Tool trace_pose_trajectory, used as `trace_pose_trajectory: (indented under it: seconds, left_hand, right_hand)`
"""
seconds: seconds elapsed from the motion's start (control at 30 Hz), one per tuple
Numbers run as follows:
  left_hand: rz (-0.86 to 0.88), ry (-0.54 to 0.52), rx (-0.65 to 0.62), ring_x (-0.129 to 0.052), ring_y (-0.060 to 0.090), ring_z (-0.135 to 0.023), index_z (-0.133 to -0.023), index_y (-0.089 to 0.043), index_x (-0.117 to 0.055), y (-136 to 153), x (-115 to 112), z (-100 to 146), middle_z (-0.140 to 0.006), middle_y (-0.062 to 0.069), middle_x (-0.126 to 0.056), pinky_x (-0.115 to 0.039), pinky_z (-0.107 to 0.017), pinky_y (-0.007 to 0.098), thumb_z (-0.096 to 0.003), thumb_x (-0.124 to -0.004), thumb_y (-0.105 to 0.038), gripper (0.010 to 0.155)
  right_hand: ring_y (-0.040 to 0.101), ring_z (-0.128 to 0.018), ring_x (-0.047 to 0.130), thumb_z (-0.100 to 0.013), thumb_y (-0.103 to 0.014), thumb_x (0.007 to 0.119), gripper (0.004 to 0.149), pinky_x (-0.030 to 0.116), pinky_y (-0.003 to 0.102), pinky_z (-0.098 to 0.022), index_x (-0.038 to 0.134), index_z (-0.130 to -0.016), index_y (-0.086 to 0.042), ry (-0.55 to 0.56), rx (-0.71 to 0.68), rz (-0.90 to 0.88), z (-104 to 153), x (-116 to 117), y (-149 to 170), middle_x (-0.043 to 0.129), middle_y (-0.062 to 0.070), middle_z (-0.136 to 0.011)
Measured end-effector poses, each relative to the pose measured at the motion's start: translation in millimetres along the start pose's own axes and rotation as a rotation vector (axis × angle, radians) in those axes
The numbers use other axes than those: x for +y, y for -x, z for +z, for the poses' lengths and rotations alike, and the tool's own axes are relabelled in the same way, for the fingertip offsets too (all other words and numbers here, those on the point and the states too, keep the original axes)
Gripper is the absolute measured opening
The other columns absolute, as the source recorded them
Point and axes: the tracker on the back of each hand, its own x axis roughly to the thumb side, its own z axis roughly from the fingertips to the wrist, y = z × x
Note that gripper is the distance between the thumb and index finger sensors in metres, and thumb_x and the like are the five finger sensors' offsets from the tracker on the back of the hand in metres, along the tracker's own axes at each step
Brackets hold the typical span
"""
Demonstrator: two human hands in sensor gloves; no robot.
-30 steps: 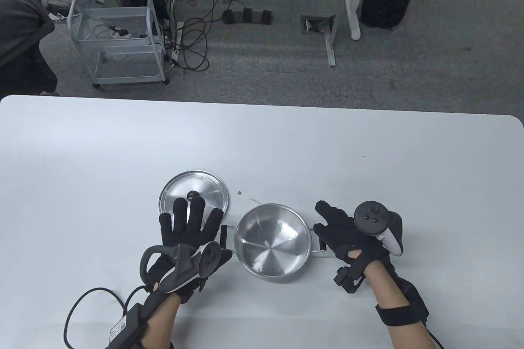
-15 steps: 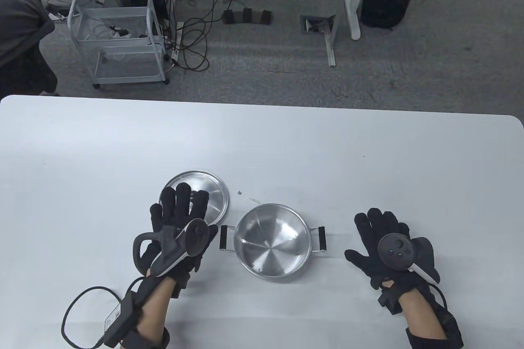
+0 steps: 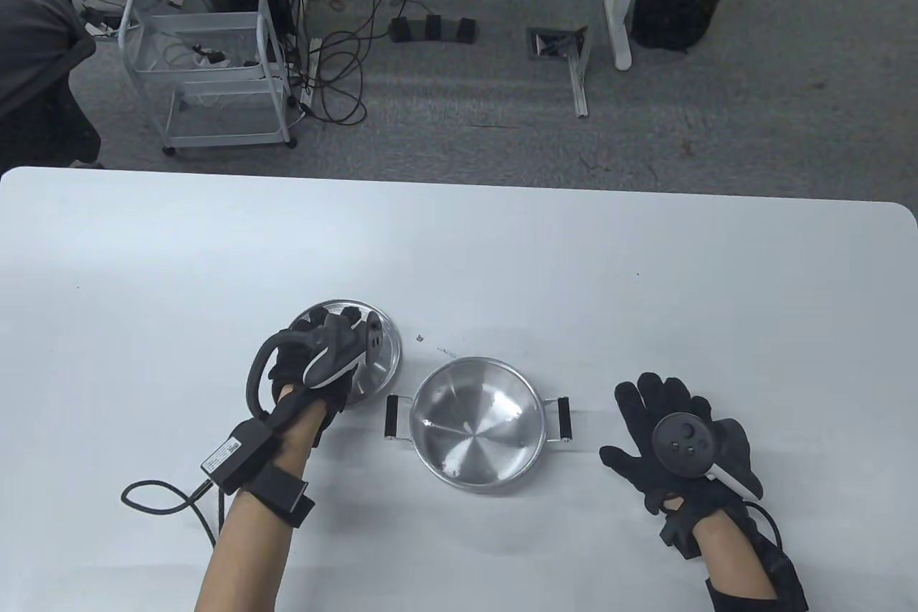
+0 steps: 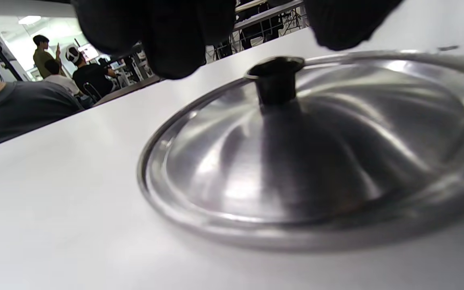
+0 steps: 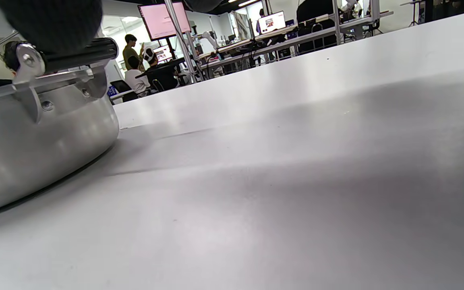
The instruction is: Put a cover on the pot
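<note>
Your left hand point(image 3: 326, 354) hovers over the lid point(image 4: 308, 149), which lies flat on the counter point(image 3: 502, 246) just beside the open pot point(image 3: 475, 422). Its fingers point(image 4: 167, 36) are spread above the knob point(image 4: 274, 80) and hold nothing yet. Your right hand point(image 3: 678, 443) rests open, apart from the pot.

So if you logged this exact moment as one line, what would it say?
step: reach for lid | left hand: fingers over lid knob, not gripping | right hand: open, flat on table | pot: uncovered
</note>
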Motion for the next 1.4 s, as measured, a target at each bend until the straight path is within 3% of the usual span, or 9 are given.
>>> trace_pose_trajectory:
  seconds: [0.17, 0.23, 0.3, 0.4, 0.5, 0.67, 0.97, 1.17, 1.4]
  left_hand:
    - [-0.005, 0.061, 0.005, -0.098, 0.0, -0.073, -0.1, -0.045, -0.049, -9.8, 0.5, -12.2, -0.097, -0.01, -0.079, -0.082, -0.067, 0.034, -0.0427, -0.081, -0.051, 0.066]
    - [-0.038, 0.088, 0.015, -0.101, -0.012, -0.066, -0.092, -0.045, -0.064, -11.3, -3.4, -18.0, -0.084, -0.019, -0.09, -0.085, -0.064, 0.029, -0.0424, -0.085, -0.043, 0.054]
    - [-0.051, 0.109, 0.026, -0.1, -0.025, -0.059, -0.071, -0.045, -0.086, -10.8, -8.2, -22.6, -0.069, -0.029, -0.096, -0.088, -0.061, 0.023, -0.0391, -0.092, -0.029, 0.037]
    - [-0.014, 0.101, 0.02, -0.1, -0.033, -0.052, -0.065, -0.042, -0.09, -8.8, -8.5, -23.6, -0.061, -0.031, -0.099, -0.09, -0.059, 0.019, -0.0374, -0.097, -0.014, 0.039]
    - [-0.008, 0.077, 0.009, -0.098, -0.041, -0.046, -0.063, -0.038, -0.093, -6.6, -4.8, -21.5, -0.054, -0.031, -0.102, -0.09, -0.058, 0.016, -0.0409, -0.095, -0.018, 0.03]
    - [0.058, -0.019, -0.01, -0.094, -0.052, -0.025, -0.068, -0.031, -0.089, 1.6, 24.0, -3.3, -0.05, -0.02, -0.101, -0.092, -0.052, 0.002, -0.0401, -0.091, -0.022, 0.029]
    - [0.203, -0.23, -0.167, -0.089, -0.058, -0.006, -0.065, -0.029, -0.091, -3.7, 90.5, 54.3, -0.031, -0.019, -0.105, -0.095, -0.041, -0.006, -0.0371, -0.091, -0.031, 0.028]
    - [0.219, -0.284, -0.351, -0.089, -0.055, 0.001, -0.063, -0.03, -0.093, -38.4, 100.8, 87.2, -0.024, -0.019, -0.105, -0.097, -0.034, -0.007, -0.0326, -0.092, -0.036, 0.031]
    - [0.191, -0.279, -0.533, -0.091, -0.059, -0.005, -0.062, -0.03, -0.095, -93.6, 90.2, 112.8, -0.024, -0.021, -0.108, -0.098, -0.039, -0.005, -0.0347, -0.092, -0.035, 0.028]
  right_hand:
    - [0.059, -0.098, 0.023, -0.041, -0.061, 0.074, 0.087, 0.02, 0.075, -0.063, 0.039, -0.108, -0.018, -0.023, 0.011, 0.006, -3.3, 2.7, 0.9, 0.024, 0.022, -0.112]
    - [0.059, -0.098, 0.024, -0.041, -0.061, 0.074, 0.087, 0.02, 0.075, -0.063, 0.039, -0.108, -0.018, -0.03, 0.012, 0.009, -3.4, 3.9, 1.0, 0.024, 0.022, -0.112]
    - [0.059, -0.098, 0.024, -0.041, -0.061, 0.074, 0.087, 0.02, 0.075, -0.063, 0.039, -0.108, -0.018, -0.033, 0.011, 0.009, -3.1, 3.9, 0.1, 0.024, 0.023, -0.112]
    - [0.059, -0.098, 0.024, -0.041, -0.06, 0.074, 0.087, 0.02, 0.075, -0.063, 0.039, -0.108, -0.018, -0.029, 0.006, 0.008, -3.7, 4.0, -0.7, 0.024, 0.023, -0.112]
    - [0.059, -0.098, 0.024, -0.041, -0.06, 0.073, 0.086, 0.02, 0.075, -0.063, 0.039, -0.108, -0.018, -0.03, 0.005, 0.012, -3.9, 4.3, -0.7, 0.024, 0.023, -0.112]
    - [0.059, -0.098, 0.025, -0.041, -0.059, 0.073, 0.086, 0.021, 0.075, -0.063, 0.039, -0.108, -0.017, -0.03, 0.013, 0.011, -3.7, 4.2, -0.8, 0.024, 0.023, -0.112]
    - [0.059, -0.097, 0.025, -0.042, -0.058, 0.072, 0.084, 0.021, 0.075, -0.062, 0.039, -0.108, -0.017, -0.014, 0.034, -0.002, -2.6, 3.2, 1.6, 0.025, 0.024, -0.112]
    - [0.059, -0.097, 0.024, -0.042, -0.058, 0.072, 0.084, 0.02, 0.075, -0.062, 0.039, -0.108, -0.017, -0.011, 0.043, -0.01, -0.5, 3.2, 3.2, 0.025, 0.023, -0.112]
    - [0.059, -0.097, 0.024, -0.042, -0.057, 0.072, 0.084, 0.02, 0.075, -0.062, 0.039, -0.108, -0.017, -0.005, 0.049, -0.015, -0.7, 2.3, 4.3, 0.025, 0.023, -0.112]
